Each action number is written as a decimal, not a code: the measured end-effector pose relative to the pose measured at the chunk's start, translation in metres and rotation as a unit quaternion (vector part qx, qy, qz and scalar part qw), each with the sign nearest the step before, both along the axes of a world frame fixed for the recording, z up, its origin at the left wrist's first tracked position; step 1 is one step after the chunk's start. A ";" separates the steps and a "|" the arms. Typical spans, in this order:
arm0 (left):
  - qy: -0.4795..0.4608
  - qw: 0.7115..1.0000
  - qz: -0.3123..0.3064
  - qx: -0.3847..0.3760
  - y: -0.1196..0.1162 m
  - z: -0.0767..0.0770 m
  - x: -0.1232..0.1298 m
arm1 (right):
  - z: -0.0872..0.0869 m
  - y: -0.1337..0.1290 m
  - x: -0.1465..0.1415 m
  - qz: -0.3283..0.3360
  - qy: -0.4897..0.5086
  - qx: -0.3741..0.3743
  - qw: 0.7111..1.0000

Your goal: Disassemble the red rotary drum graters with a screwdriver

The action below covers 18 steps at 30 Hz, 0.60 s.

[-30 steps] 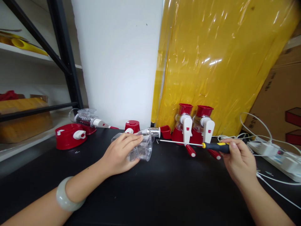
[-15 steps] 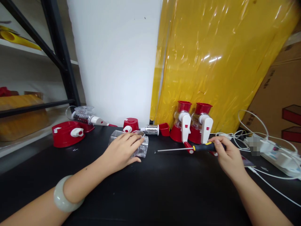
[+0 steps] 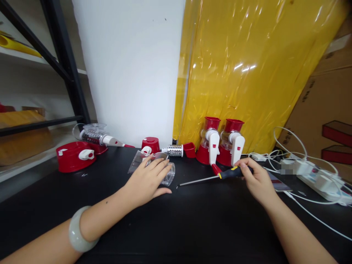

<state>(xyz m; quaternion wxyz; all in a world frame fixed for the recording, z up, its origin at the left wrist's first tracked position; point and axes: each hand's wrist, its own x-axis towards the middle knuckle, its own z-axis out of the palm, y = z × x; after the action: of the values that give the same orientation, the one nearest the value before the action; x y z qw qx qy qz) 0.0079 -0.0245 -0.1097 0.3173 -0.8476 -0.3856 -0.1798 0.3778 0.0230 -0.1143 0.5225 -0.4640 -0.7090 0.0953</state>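
Note:
My left hand [image 3: 147,181] lies with its fingers spread over a clear plastic part [image 3: 169,172] on the black table; the thumb sticks out to the right. In my right hand [image 3: 254,178] is a screwdriver [image 3: 229,173] with a black and yellow handle, its shaft pointing left. A tiny dark piece [image 3: 178,186] lies by the screwdriver's tip. Behind the clear part are a small red base [image 3: 151,143], a metal grater drum [image 3: 175,150] and a red cup-shaped part [image 3: 189,149]. Two red and white crank graters [image 3: 211,141] stand upright beyond the screwdriver.
At the left are a large red base [image 3: 73,159] and a grater with a clear housing [image 3: 95,135]. A phone [image 3: 279,183], white cables and a power strip [image 3: 326,185] lie at the right. A black shelf frame rises at the left.
The screwdriver and my right hand have moved left, and its tip has tilted lower. My left hand has shifted slightly down and right over the clear part. The view has shifted a little.

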 end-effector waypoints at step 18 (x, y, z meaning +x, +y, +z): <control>-0.120 0.985 -0.117 -0.052 -0.014 -0.004 0.012 | -0.004 0.000 0.004 0.051 0.100 -0.046 0.993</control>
<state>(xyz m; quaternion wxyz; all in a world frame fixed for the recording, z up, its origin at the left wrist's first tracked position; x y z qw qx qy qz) 0.0199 -0.0383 -0.1133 0.2012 -0.8744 -0.3280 -0.2957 0.3820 0.0233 -0.1188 0.5632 -0.4389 -0.6710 0.1998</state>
